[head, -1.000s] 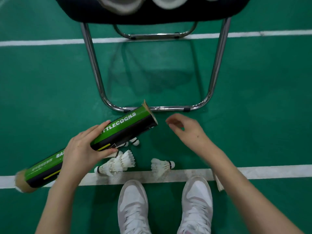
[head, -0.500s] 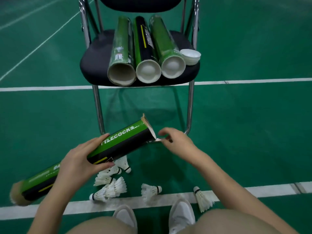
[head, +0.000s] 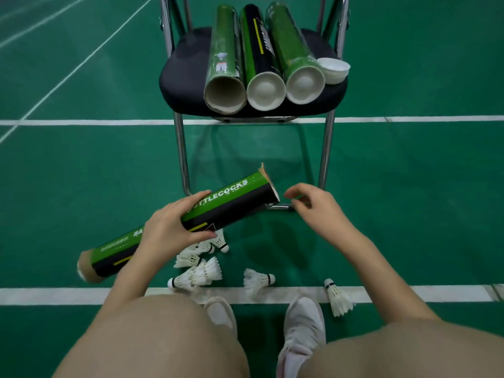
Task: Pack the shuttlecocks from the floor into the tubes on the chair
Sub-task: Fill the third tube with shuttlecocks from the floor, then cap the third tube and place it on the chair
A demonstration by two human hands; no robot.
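My left hand (head: 174,227) covers the middle lettering of the tube (head: 180,225) I grip, my knees (head: 169,336) hide most of my shoes (head: 302,331), the chair (head: 185,75) back is cut off at the top edge, and the clustered shuttlecocks (head: 199,268) overlap too much to count.

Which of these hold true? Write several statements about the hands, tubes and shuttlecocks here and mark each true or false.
1. The left hand grips the green-and-black cardboard shuttlecock tube around its middle. True.
2. The right hand pinches a shuttlecock. False: it holds nothing, fingers loosely curled beside the tube's open end.
3. Three long green tubes lie side by side on the black padded chair seat. True.
4. Every white feather shuttlecock is already packed. False: several white feather shuttlecocks lie on the green court floor.
5. A white plastic cap sits on the seat right of the tubes. True.
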